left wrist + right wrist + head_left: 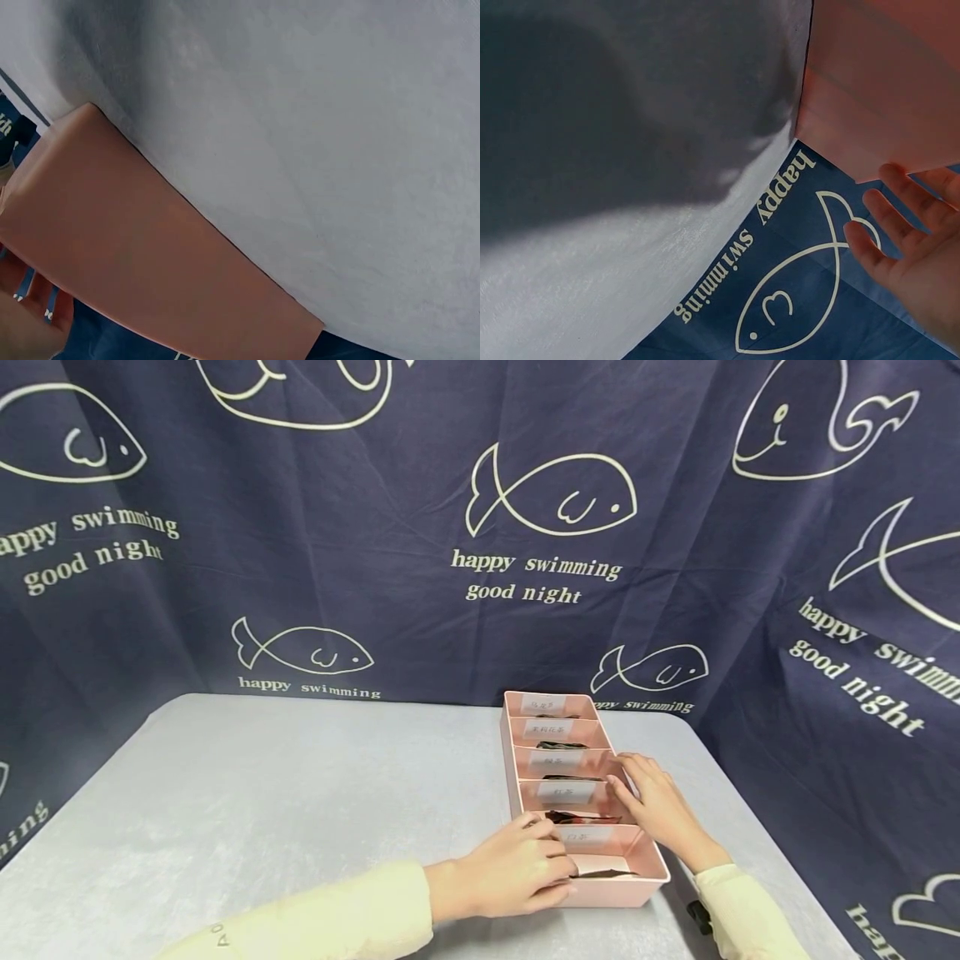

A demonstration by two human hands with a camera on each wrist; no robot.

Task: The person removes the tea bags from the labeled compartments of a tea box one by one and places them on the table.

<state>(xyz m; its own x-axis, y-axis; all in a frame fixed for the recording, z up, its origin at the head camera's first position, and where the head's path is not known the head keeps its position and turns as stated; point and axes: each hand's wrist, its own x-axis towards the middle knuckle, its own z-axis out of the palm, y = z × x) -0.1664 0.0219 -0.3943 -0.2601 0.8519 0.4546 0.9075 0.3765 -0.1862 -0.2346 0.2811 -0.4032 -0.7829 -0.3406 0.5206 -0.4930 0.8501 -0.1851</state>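
Observation:
A long pink divided box [656,870] stands on the table, its labelled compartments running away from me. Dark flat packets [562,745] lie in several compartments, and a red-and-black packet [581,818] shows in one closer to me. My left hand [517,870] rests over the box's near left edge, its fingers loosely bent at the rim. In the left wrist view, the pink wall [150,232] fills much of the lower left. At the right rim is my right hand [663,806], fingers spread and relaxed. The right wrist view shows its fingers [889,214] beside the box's edge.
A pale grey table [300,802] extends to the left of the box. Navy cloth [420,527] with fish drawings and lettering hangs behind and at both sides. A small black object [699,917] sits by the right sleeve.

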